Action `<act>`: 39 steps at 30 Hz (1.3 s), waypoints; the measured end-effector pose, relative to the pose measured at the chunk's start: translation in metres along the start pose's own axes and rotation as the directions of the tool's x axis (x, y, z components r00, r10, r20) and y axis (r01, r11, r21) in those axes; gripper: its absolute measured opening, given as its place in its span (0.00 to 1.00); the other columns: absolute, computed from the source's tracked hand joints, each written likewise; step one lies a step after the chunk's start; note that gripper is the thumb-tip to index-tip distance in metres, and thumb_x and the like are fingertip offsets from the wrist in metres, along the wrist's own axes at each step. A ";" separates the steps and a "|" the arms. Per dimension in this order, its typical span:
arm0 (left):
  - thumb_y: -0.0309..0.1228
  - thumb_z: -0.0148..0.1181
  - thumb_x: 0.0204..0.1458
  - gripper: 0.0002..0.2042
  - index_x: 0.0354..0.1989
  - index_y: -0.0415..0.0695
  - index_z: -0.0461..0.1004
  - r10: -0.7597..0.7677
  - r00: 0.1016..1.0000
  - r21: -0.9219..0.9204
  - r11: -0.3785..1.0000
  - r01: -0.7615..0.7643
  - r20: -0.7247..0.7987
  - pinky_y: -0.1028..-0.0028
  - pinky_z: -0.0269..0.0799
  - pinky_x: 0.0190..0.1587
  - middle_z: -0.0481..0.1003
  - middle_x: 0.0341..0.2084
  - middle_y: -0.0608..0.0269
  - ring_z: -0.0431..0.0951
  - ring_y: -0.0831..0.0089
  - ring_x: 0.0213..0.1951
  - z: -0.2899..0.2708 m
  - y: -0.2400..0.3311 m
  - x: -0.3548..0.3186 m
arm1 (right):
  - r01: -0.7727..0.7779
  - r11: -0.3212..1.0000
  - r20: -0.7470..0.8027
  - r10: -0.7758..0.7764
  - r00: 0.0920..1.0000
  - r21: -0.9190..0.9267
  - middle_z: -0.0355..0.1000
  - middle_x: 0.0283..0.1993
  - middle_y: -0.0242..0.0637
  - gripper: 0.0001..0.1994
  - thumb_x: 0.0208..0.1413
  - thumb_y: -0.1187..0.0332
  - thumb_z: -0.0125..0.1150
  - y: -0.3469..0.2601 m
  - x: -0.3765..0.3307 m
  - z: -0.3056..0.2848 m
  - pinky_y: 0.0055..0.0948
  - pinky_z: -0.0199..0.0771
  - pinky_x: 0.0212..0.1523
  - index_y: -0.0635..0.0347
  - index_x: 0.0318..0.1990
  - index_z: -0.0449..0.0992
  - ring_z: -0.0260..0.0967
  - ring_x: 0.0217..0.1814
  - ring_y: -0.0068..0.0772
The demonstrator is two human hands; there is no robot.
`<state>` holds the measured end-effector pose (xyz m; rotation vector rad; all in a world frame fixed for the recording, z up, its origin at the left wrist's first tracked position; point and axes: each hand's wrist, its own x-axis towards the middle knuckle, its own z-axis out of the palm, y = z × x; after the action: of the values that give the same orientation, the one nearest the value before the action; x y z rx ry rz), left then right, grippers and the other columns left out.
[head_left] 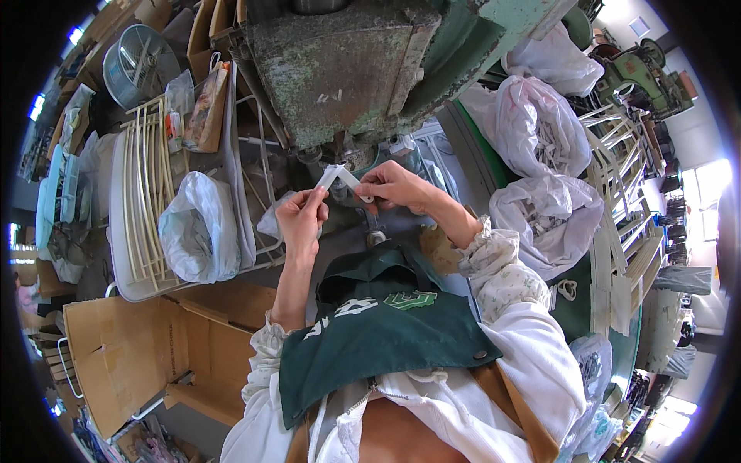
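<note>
White piece point(330, 176) is held up in front of the machine point(332, 77), below its lower edge, above the apron point(401, 336). Inverted V: two flat arms, meeting at the top. Whether hinged or two separate parts can't be told. Contact with the machine can't be told either.

Left arm's lower end is pinched by the left hand point(303, 220), thumb against fingers. Right arm is pinched by the right hand point(395, 187) near its lower, rounded end; remaining fingers are curled.

Left side: white table point(117, 224). Pale bars point(143, 193) are laid along its left edge; a filled clear bag point(199, 228) is set near its near right corner. Fan point(140, 65) is seen past the far left corner. Open carton point(131, 355) is below the near edge.

Right side: green bench point(573, 318). Two filled white bags point(548, 224) are set toward its left edge, pale strips point(620, 289) along its right edge.
</note>
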<state>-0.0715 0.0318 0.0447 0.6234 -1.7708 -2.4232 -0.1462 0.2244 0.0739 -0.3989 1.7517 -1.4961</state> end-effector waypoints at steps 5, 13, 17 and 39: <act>0.29 0.61 0.52 0.09 0.26 0.35 0.76 0.010 1.000 -0.021 1.000 -0.009 0.018 0.84 0.47 0.16 0.67 0.11 0.70 0.63 0.86 0.13 -0.004 -0.001 0.005 | -0.019 1.000 -0.006 0.019 1.000 0.023 0.69 0.19 0.28 0.12 0.59 0.64 0.56 0.000 0.000 0.003 0.15 0.50 0.17 0.66 0.30 0.76 0.56 0.18 0.12; 0.37 0.54 0.57 0.15 0.35 0.35 0.76 0.039 0.991 -0.002 0.999 -0.039 0.125 0.82 0.55 0.21 0.71 0.17 0.66 0.65 0.82 0.17 -0.011 0.028 -0.003 | 0.161 0.976 -0.197 -0.131 0.972 0.145 0.70 0.21 0.30 0.11 0.58 0.66 0.56 -0.003 -0.012 0.015 0.15 0.57 0.19 0.66 0.32 0.77 0.61 0.20 0.15; 0.46 0.45 0.60 0.23 0.48 0.36 0.72 0.005 0.988 -0.086 0.996 0.009 0.152 0.78 0.63 0.33 0.77 0.28 0.59 0.70 0.78 0.28 -0.028 0.018 -0.024 | 0.414 0.856 -0.717 -0.075 0.693 0.311 0.67 0.22 0.29 0.12 0.58 0.65 0.56 0.035 -0.063 -0.054 0.14 0.53 0.16 0.67 0.35 0.75 0.57 0.17 0.15; 0.54 0.59 0.47 0.39 0.61 0.40 0.57 -0.190 0.848 0.726 0.628 -0.282 0.494 0.51 0.45 0.62 0.59 0.60 0.49 0.56 0.50 0.61 0.276 -0.254 0.000 | -0.570 0.616 -0.838 -0.427 0.338 -0.544 0.69 0.46 0.45 0.19 0.40 0.80 0.54 0.221 -0.330 -0.129 0.41 0.64 0.52 0.62 0.45 0.70 0.63 0.53 0.49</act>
<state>-0.1281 0.3626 -0.1216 -0.1475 -3.0634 -1.7432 0.0269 0.5940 -0.0160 0.3304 3.3949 -0.6236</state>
